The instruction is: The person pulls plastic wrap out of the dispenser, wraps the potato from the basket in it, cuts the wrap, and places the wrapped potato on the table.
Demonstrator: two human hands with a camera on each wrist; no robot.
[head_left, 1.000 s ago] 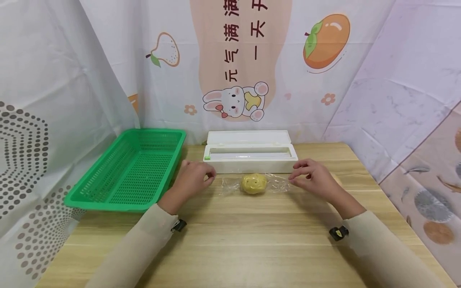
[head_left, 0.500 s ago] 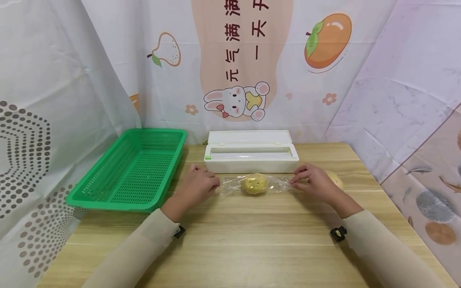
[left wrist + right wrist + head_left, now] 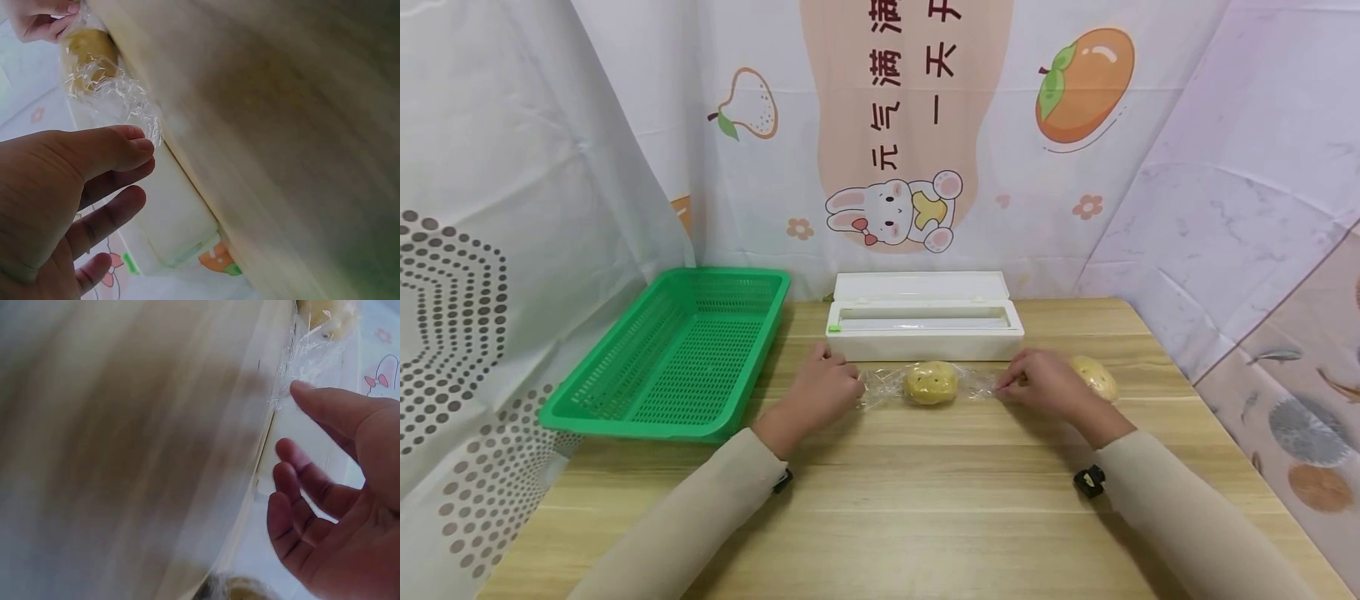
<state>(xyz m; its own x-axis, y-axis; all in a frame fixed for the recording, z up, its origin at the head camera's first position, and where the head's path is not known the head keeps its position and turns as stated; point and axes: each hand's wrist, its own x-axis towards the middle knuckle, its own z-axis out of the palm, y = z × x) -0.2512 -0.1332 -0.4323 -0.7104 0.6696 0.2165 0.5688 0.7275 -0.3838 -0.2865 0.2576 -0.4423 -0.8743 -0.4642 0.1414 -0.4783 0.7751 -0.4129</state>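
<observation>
A yellow potato (image 3: 931, 382) wrapped in cling film lies on the wooden table, the film's loose ends (image 3: 883, 385) stretching out to both sides. My left hand (image 3: 820, 389) pinches the left end; in the left wrist view its thumb and forefinger meet on the crinkled film (image 3: 134, 103), other fingers spread. On the other side my right hand (image 3: 1043, 385) pinches the right end. The right wrist view shows its thumb (image 3: 331, 406) against the film (image 3: 303, 359), the forefinger mostly hidden behind it. Just behind the potato stands a white cling film dispenser (image 3: 925, 347), lid up, roll inside.
A green plastic basket (image 3: 625, 429) stands at the left of the table (image 3: 917, 517). Beside my right hand lies a second potato (image 3: 1095, 377), partly hidden by it. A printed curtain (image 3: 760, 183) hangs behind the table.
My left hand has moved right onto the film's left end and now pinches it. The right hand has turned slightly inward at the right end. The potato has stayed in place.
</observation>
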